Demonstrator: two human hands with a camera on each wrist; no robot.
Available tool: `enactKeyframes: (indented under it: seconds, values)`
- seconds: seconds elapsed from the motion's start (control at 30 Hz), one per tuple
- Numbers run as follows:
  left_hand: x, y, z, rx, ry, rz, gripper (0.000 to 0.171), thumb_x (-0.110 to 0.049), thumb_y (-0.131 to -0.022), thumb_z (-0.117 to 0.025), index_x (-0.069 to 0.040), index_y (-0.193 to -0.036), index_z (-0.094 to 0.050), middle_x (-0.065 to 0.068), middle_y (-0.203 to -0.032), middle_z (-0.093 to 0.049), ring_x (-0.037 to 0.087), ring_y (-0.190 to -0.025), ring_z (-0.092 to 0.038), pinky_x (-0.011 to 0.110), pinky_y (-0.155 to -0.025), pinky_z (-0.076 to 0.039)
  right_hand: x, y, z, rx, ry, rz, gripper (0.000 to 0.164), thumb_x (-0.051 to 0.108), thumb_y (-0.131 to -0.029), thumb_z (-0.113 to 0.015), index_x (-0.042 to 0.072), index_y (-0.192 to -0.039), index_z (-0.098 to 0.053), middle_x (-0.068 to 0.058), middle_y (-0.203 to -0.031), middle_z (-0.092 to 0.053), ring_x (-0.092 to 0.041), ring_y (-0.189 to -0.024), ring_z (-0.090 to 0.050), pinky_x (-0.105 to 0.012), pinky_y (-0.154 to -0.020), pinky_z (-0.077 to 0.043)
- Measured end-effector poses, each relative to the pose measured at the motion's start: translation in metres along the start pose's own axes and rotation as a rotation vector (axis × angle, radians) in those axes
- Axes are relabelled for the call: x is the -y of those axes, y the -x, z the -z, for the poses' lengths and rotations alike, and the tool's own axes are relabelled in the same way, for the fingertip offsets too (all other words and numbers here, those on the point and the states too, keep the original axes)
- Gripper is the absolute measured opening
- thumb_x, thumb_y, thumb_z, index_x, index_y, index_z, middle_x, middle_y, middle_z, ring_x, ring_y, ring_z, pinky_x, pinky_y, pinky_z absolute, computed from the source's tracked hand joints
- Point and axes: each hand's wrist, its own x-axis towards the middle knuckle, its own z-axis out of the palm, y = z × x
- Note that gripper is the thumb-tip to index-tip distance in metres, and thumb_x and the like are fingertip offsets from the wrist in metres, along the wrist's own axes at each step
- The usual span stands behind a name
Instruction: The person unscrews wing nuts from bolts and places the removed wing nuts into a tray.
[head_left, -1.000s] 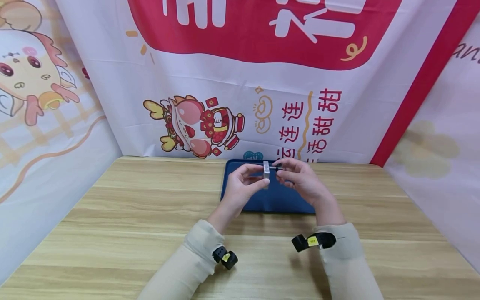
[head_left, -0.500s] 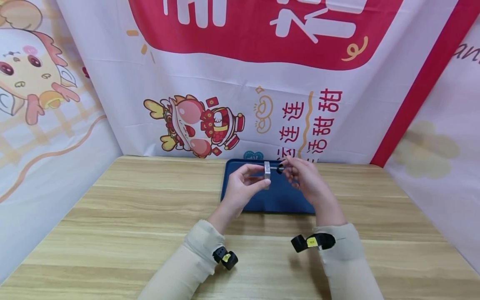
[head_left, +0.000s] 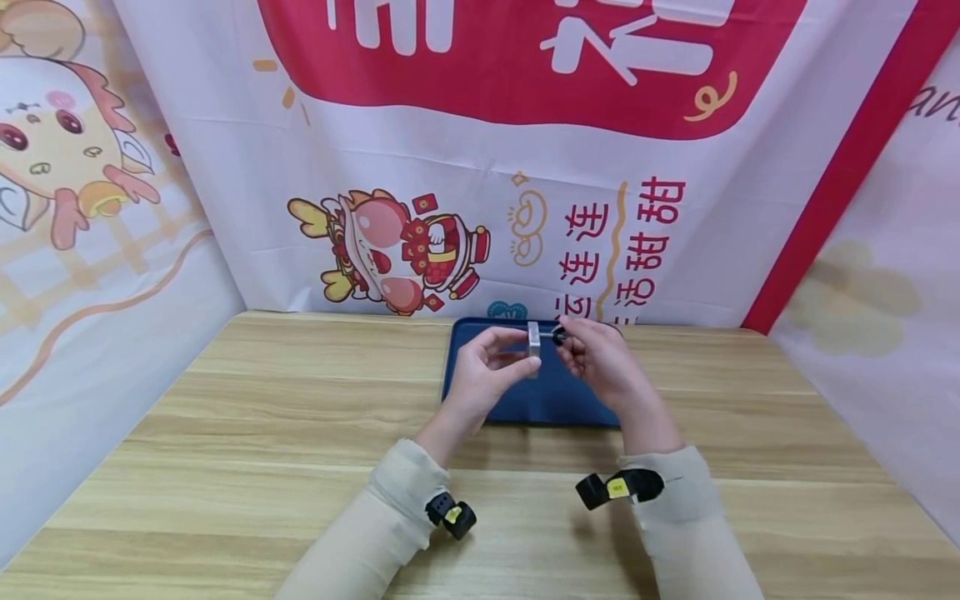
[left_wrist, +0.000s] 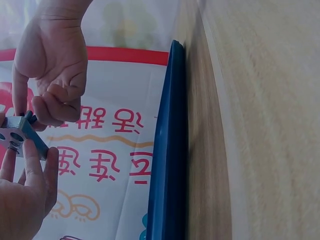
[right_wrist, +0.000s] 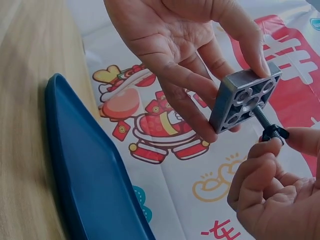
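My left hand point(head_left: 486, 371) holds a square grey metal block point(right_wrist: 245, 102) upright by its edges, over the blue tray. Recessed round holes show on the block's face in the right wrist view. From its middle hole a threaded bolt point(right_wrist: 261, 118) sticks out toward the right. A black wing nut point(right_wrist: 274, 133) sits on the bolt, apart from the block. My right hand point(head_left: 606, 362) pinches this wing nut between thumb and index finger, its other fingers curled in. In the left wrist view, left fingertips point(left_wrist: 31, 155) press the block's opposite face, partly hiding the holes there.
The blue tray point(head_left: 517, 408) lies at the table's back edge, beneath both hands. Around it is the wood-grain table point(head_left: 300, 433). A printed cloth point(head_left: 420, 150) hangs close behind the tray, with further cloths at both sides.
My right fingers shifted off the wing nut to the right and spread, then came back to pinch it. The left hand and block have stayed nearly still.
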Motion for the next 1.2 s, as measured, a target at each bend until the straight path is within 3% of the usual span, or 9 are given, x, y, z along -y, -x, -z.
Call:
enactKeyframes:
  seconds: [0.27, 0.57, 0.87, 1.2]
  values:
    - [-0.001, 0.000, 0.000, 0.004, -0.004, -0.024, 0.036, -0.002, -0.089, -0.071, -0.002, -0.123, -0.061, 0.015, -0.127, -0.066, 0.019, -0.105, -0.067, 0.036, -0.094, -0.057, -0.002, 0.000, 0.009, 0.054, -0.026, 0.064, 0.018, 0.021, -0.101, -0.058, 0.017, -0.089, -0.070, 0.003, -0.082, -0.065, -0.008, -0.077, -0.061, -0.018, -0.076, -0.056]
    - [-0.001, 0.001, 0.000, 0.009, -0.012, -0.009, 0.037, -0.002, -0.089, -0.072, -0.004, -0.124, -0.061, 0.014, -0.129, -0.065, 0.020, -0.107, -0.067, 0.037, -0.096, -0.057, -0.002, 0.000, 0.018, 0.130, -0.043, 0.100, 0.012, 0.008, -0.097, -0.063, 0.015, -0.100, -0.073, 0.002, -0.099, -0.070, -0.008, -0.086, -0.069, -0.019, -0.087, -0.057]
    - [-0.001, 0.001, 0.000, 0.004, -0.015, -0.005, 0.036, -0.003, -0.089, -0.071, -0.004, -0.124, -0.062, 0.014, -0.129, -0.065, 0.020, -0.107, -0.067, 0.037, -0.096, -0.056, -0.004, -0.001, 0.019, 0.123, 0.139, 0.196, 0.020, 0.005, -0.093, -0.068, 0.019, -0.108, -0.066, 0.005, -0.092, -0.062, -0.011, -0.091, -0.063, -0.026, -0.091, -0.055]
    - [-0.002, 0.001, 0.001, 0.004, -0.013, -0.001, 0.036, -0.003, -0.089, -0.071, -0.004, -0.124, -0.061, 0.014, -0.129, -0.065, 0.020, -0.107, -0.066, 0.037, -0.097, -0.056, -0.004, 0.001, 0.017, 0.075, 0.295, 0.257, 0.024, 0.008, -0.094, -0.067, 0.018, -0.116, -0.064, 0.002, -0.096, -0.061, -0.014, -0.089, -0.062, -0.025, -0.081, -0.055]
